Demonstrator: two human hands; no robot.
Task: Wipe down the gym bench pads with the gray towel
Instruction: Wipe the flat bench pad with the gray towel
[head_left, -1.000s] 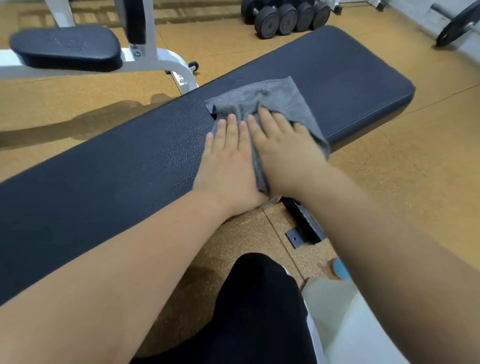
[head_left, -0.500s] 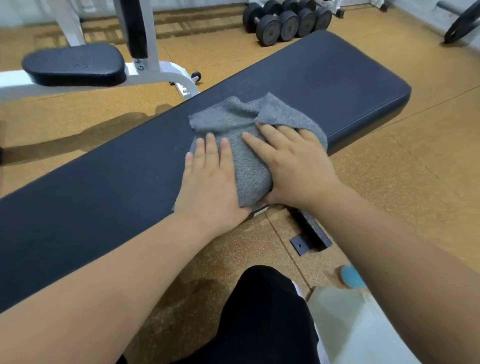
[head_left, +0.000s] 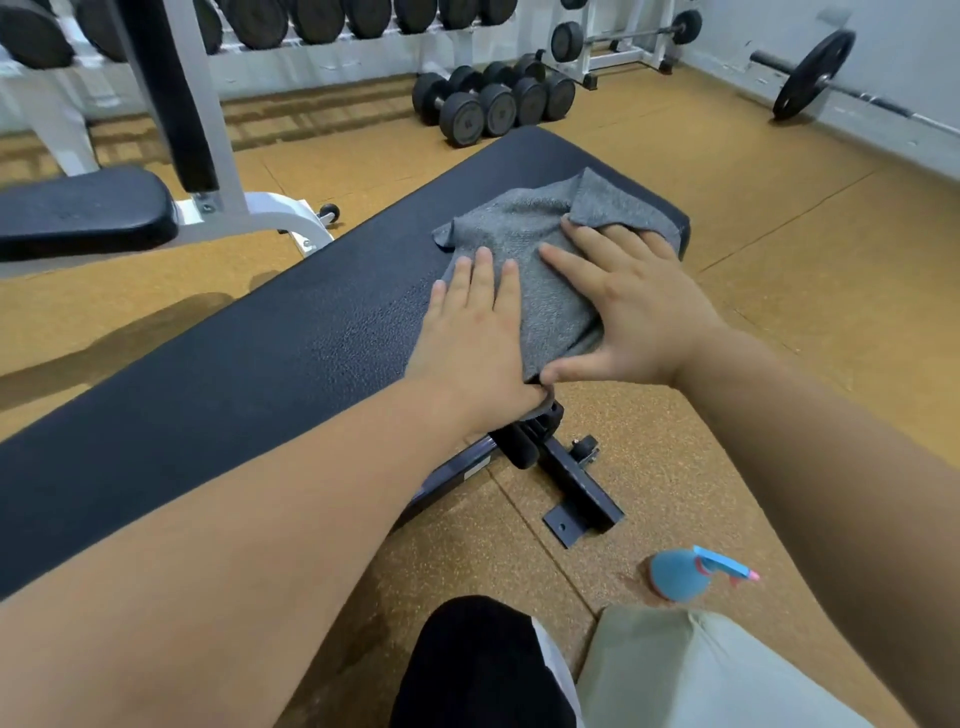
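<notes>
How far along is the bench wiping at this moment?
Done: cannot tell; the pad shows no wipe marks. In hand: left hand and right hand press flat on the gray towel near the right end of the long bench pad. Left: probably the pad's long left stretch and the second pad.

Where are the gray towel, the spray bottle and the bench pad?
gray towel (head_left: 540, 270): head view, middle of the cloth.
spray bottle (head_left: 680, 574): head view, blue body.
bench pad (head_left: 260, 358): head view, bare black top.

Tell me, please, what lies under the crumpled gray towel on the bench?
The black textured bench pad lies under the gray towel. The pad's surface beneath it, and its far end's near corner, are covered.
</notes>
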